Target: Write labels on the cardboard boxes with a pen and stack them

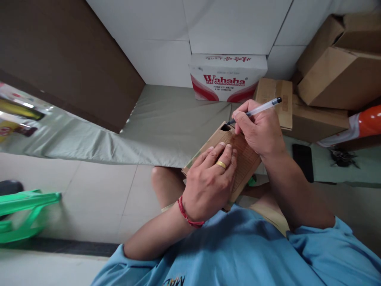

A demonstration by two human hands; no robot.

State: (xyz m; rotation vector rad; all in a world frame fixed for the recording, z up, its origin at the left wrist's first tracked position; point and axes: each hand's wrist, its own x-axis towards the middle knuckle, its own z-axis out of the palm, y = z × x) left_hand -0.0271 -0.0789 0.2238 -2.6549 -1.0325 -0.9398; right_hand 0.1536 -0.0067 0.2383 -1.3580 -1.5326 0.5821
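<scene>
A small brown cardboard box (242,171) with printed lines on its face lies tilted over my lap, its far end up at the green cloth. There is a dark hole (225,127) at its far end. My left hand (210,180), with a ring and a red bracelet, rests flat on the box face, fingers stretched out. Between the fingers of my right hand (258,129) is a gel pen (264,106) with a clear barrel and black end. The pen's tip is beside the hole; whether it touches the cardboard I cannot tell.
Behind stands a white and red water carton (228,79) against the tiled wall. Cardboard boxes (342,75) are stacked at the right, near a black phone (303,162). A large brown panel (68,59) rises at the left, and a green plastic stool (26,214) stands on the floor.
</scene>
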